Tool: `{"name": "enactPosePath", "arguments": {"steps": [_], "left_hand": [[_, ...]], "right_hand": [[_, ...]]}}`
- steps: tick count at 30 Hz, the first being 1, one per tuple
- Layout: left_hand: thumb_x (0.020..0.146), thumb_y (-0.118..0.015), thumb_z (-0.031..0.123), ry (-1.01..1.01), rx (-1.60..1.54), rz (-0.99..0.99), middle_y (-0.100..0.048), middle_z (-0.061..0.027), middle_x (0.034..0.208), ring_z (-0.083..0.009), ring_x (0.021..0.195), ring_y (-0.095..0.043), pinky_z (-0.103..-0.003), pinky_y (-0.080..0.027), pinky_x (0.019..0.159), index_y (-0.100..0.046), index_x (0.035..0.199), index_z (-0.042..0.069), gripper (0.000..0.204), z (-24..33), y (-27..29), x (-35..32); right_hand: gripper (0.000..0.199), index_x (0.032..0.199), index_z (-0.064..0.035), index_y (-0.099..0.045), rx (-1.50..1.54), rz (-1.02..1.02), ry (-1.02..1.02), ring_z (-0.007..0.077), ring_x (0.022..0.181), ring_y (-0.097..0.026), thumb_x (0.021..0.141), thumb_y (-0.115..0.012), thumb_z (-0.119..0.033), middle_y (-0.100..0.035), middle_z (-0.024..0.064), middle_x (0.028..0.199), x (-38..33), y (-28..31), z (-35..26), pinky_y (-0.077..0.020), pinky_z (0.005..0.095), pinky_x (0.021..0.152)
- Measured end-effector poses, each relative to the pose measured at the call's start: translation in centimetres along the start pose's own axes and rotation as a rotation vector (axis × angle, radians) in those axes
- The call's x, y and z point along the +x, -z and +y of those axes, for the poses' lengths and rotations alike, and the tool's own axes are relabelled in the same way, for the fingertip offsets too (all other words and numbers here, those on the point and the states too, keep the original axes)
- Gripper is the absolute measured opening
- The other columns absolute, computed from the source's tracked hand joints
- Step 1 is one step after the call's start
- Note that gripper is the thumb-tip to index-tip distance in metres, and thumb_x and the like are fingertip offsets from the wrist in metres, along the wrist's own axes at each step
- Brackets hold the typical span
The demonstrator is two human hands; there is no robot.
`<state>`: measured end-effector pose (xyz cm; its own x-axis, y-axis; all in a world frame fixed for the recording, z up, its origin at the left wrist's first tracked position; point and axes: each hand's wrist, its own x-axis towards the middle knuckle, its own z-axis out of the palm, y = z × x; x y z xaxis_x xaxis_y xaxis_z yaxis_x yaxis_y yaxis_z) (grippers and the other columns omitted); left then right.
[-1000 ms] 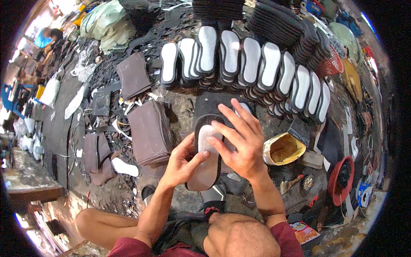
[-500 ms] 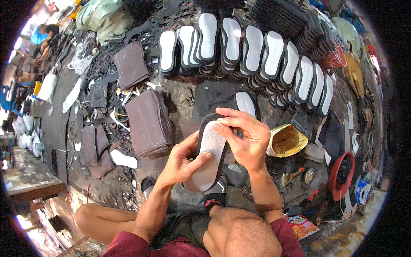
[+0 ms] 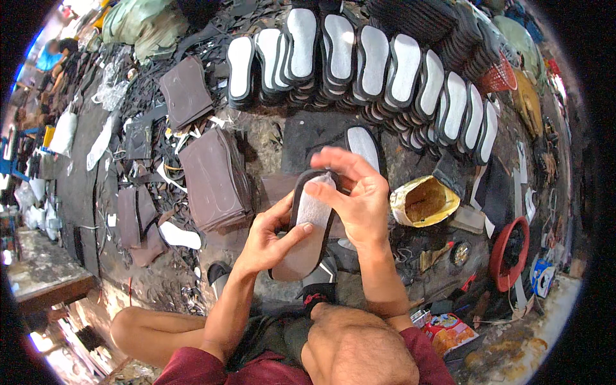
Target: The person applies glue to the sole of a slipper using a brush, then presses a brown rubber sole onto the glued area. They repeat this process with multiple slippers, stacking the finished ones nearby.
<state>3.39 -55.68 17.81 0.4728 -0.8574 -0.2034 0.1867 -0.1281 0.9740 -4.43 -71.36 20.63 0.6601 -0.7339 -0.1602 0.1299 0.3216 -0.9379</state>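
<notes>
Perhaps a red-yellow packet (image 3: 449, 333), lower right

Even, soft daylight, brightest and blown out at the upper left and lower left of the frame, shadows faint; centre sharp, fisheye bending and blur toward the black rim.

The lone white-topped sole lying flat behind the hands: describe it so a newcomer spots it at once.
Find the long curved row of stacked shoe soles across the top. Just below its middle lies a dark rubber sheet; on its right end rests the single sole. Unlike the stacked ones, it lies alone, just beyond the right hand.
</notes>
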Motion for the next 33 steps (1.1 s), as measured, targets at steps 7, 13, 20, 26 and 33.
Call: {"name": "enactPosePath", "arguments": {"steps": [7, 13, 20, 26, 33], "left_hand": [[0.090, -0.071, 0.005, -0.092, -0.040, 0.008, -0.068, -0.0056, 0.113, -0.0088, 0.097, -0.062, -0.026, -0.050, 0.084, -0.040, 0.151, 0.000, 0.068, 0.1, 0.1, 0.4], [0.087, -0.073, 0.005, -0.026, -0.130, 0.033, -0.062, -0.0082, 0.130, -0.0141, 0.113, -0.060, -0.031, -0.048, 0.098, -0.043, 0.147, -0.004, 0.068, 0.4, 0.5, 0.5], [0.090, -0.070, 0.003, -0.081, -0.022, 0.068, -0.069, -0.0065, 0.115, -0.0088, 0.098, -0.062, -0.026, -0.050, 0.086, -0.039, 0.151, 0.001, 0.069, -0.2, 0.5, 0.3], [0.089, -0.070, 0.002, -0.074, 0.002, 0.028, -0.068, -0.0068, 0.117, -0.0089, 0.098, -0.062, -0.026, -0.050, 0.086, -0.039, 0.151, 0.000, 0.069, 0.0, 0.6, 0.3], [0.089, -0.068, 0.001, -0.012, -0.360, 0.312, -0.066, -0.0082, 0.125, -0.0146, 0.106, -0.064, -0.031, -0.048, 0.096, -0.045, 0.148, 0.003, 0.063, -0.2, 0.0, 2.4]], "right_hand": [[0.023, 0.108, 0.0023, -0.073, 0.316, -0.188, -0.137, 0.0167, 0.098, -0.069, 0.093, -0.071, -0.015, -0.073, 0.0166, 0.108, 1.2, 2.4, 0.9, -0.0524, 0.0306, 0.093], [0.022, 0.108, -0.0011, -0.074, -0.575, -0.133, 0.634, 0.0224, 0.098, -0.072, 0.088, -0.074, -0.011, -0.073, 0.0161, 0.113, 1.1, 2.6, 0.4, -0.0567, 0.0310, 0.085], [0.020, 0.103, -0.0045, -0.074, -0.922, -0.154, 0.932, 0.0249, 0.077, -0.072, 0.083, -0.076, -0.007, -0.073, 0.0124, 0.113, 0.5, 2.5, 0.5, -0.0572, 0.0351, 0.066], [0.023, 0.112, -0.0030, -0.071, -0.809, -0.231, 0.804, 0.0292, 0.095, -0.072, 0.089, -0.070, -0.009, -0.071, 0.0135, 0.117, 0.5, 2.9, 0.6, -0.0569, 0.0342, 0.079], [0.089, 0.158, -0.0037, -0.017, -0.119, -0.161, 0.461, 0.0392, 0.137, -0.045, 0.096, -0.056, -0.053, -0.035, 0.0278, 0.156, -0.6, 4.5, 2.2, -0.0397, 0.0476, 0.107]]}}
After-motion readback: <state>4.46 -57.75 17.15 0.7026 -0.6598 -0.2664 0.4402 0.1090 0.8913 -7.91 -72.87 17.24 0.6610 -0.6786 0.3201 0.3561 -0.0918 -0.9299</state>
